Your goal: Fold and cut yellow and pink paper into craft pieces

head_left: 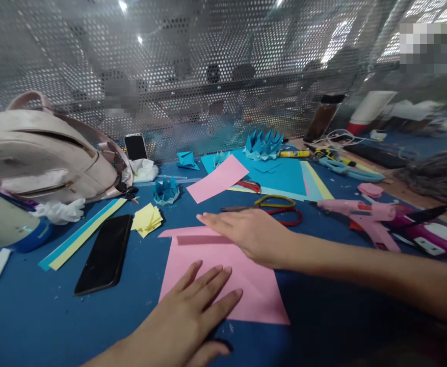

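While both hands [223, 270] press flat, unclenched, on pink sheet [246, 290], phone [104, 255] lies near left edge.

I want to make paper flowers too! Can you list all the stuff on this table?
pink paper sheet: 1, pink, top edge folded over, under both hands
smaller pink sheet: 1, pink, further back
blue paper: 1, blue, behind it
folded paper shapes: several, blue, back of table
yellow paper squares: small pile, yellow, left of centre
paper strips: 2, blue and yellow, left
phone: 1, black, lying flat, left
scissors: 2 pairs, yellow and red handles, beyond right hand
glue gun: 1, pink, right
backpack: 1, pale pink, far left
left hand: flat on pink sheet
right hand: fingers pressing the fold
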Action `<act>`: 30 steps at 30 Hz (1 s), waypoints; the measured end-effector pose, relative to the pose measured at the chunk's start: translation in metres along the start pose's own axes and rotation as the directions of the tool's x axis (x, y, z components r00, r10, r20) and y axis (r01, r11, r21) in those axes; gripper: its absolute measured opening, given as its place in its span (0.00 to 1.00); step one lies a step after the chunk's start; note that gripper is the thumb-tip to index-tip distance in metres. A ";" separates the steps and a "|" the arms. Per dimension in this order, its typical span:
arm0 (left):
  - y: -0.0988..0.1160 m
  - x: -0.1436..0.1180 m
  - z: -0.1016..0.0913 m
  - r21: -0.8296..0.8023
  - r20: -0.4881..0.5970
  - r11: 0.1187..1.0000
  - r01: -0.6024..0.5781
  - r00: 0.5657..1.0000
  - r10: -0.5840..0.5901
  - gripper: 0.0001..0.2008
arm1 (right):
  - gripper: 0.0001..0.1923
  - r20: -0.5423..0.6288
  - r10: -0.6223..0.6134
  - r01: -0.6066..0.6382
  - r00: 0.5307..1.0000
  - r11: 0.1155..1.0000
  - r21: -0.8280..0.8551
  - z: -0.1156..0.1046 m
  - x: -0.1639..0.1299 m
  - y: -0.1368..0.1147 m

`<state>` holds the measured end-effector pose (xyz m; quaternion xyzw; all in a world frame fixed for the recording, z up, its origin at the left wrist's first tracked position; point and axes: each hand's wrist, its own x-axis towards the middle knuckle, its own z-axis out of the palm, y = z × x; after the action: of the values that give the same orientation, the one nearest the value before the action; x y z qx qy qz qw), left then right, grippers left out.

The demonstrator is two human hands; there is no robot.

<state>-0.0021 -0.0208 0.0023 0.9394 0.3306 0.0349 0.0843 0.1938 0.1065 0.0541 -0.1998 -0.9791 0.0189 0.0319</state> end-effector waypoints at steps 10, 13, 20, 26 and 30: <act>-0.006 0.024 -0.006 -0.173 -0.070 0.965 0.196 0.975 -0.211 0.26 | 0.31 0.036 -0.271 0.269 0.962 0.962 0.049 0.014 -0.011 0.020; -0.001 0.009 -0.007 -0.168 -0.259 0.986 0.020 0.964 -0.063 0.19 | 0.33 0.045 -0.276 0.272 0.960 0.959 0.081 0.032 -0.024 0.022; -0.028 -0.001 -0.017 0.072 -0.518 0.988 0.137 0.851 -0.081 0.21 | 0.32 0.036 -0.241 0.234 0.970 0.962 0.141 0.046 -0.035 0.019; -0.059 0.026 0.004 0.130 -0.291 0.943 0.305 0.921 -0.258 0.25 | 0.29 0.021 -0.234 0.226 0.972 0.955 0.191 0.050 -0.036 0.015; -0.061 0.028 0.009 0.117 -0.205 0.952 0.284 0.944 -0.257 0.26 | 0.30 -0.063 -0.134 0.145 0.989 0.962 0.231 0.050 -0.036 0.014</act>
<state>-0.0163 0.0421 -0.0168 0.8810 0.4648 0.0873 -0.0117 0.2287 0.1043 0.0021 -0.1256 -0.9806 0.1277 0.0796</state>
